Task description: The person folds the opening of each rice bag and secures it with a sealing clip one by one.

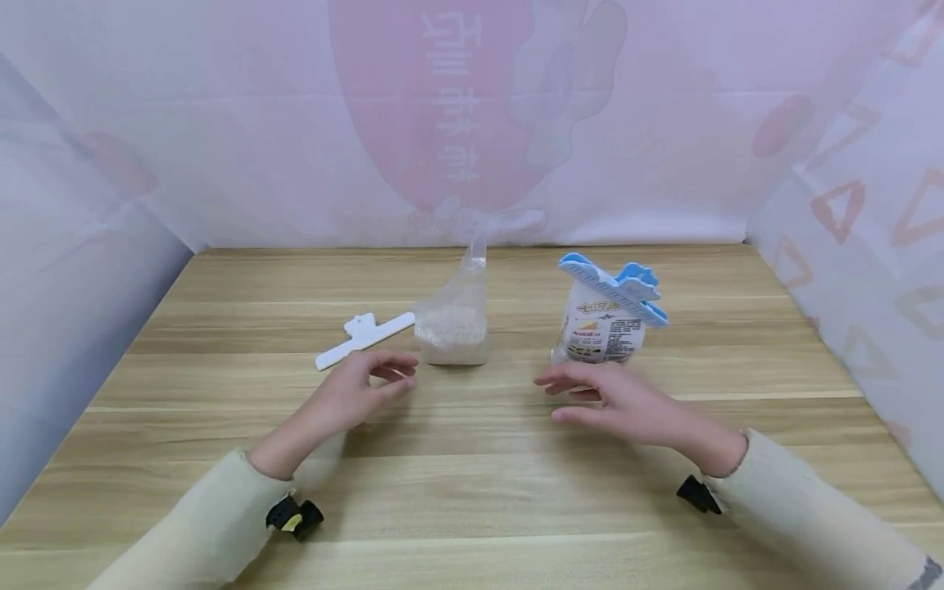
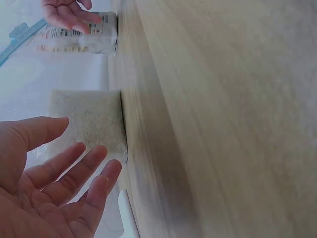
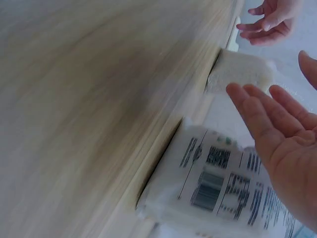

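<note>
Loose-fingered and holding nothing, the left hand (image 1: 356, 392) is on the near side of the white clip (image 1: 363, 338); the right hand (image 1: 623, 401), equally relaxed, is near the printed bag (image 1: 601, 334) at right. A blue clip (image 1: 614, 290) grips that bag's top. The clear bag (image 1: 453, 330) stands between them, right of the white clip.
</note>
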The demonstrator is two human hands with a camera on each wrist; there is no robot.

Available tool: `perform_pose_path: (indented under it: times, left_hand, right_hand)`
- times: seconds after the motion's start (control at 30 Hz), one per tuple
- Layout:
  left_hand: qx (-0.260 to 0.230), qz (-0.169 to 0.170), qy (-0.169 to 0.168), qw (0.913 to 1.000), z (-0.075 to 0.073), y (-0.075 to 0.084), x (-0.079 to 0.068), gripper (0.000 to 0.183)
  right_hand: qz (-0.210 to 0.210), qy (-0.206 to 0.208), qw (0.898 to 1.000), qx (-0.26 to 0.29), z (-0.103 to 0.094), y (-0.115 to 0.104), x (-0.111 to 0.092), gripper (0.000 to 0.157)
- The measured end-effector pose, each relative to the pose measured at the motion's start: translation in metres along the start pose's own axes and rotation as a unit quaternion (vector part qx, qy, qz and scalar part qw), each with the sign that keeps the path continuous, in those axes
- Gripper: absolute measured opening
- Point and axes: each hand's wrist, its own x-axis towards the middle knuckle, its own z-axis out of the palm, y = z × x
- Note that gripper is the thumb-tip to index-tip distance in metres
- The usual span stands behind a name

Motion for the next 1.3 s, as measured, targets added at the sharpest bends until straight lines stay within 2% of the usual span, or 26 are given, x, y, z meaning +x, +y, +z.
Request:
perform_pose_path:
  times: [0.23, 0.43, 0.7, 0.93, 1.17, 1.3]
  left_hand:
    - [0.0, -0.026, 0.029, 0.9993, -0.009, -0.004, 0.005, 0.039]
    - [-0.016, -0.035, 0.036, 0.9986, -0.015, -0.006, 0.008, 0.046]
    - [-0.038, -0.021, 0.031, 0.9986, -0.016, -0.006, 0.017, 0.058]
    - [-0.043, -0.014, 0.024, 0.9987, -0.015, -0.004, 0.025, 0.068]
    - [-0.075, -0.012, -0.005, 0.9971, -0.009, -0.007, 0.034, 0.08]
    - [-0.07, -0.011, 0.0, 0.9975, -0.005, -0.006, 0.039, 0.077]
  right_hand:
    - [-0.004, 0.028, 1.0, 0.013, 0.012, -0.01, 0.017, 0.055]
    - [0.013, 0.041, 0.999, 0.023, 0.019, -0.016, 0.03, 0.061]
    - [0.014, 0.052, 0.998, 0.037, 0.022, -0.023, 0.046, 0.065]
    - [0.041, 0.068, 0.995, 0.061, 0.023, -0.026, 0.058, 0.066]
    - [0.045, 0.098, 0.993, 0.037, 0.032, -0.029, 0.069, 0.068]
    - [0.06, 0.112, 0.991, 0.045, 0.035, -0.027, 0.075, 0.07]
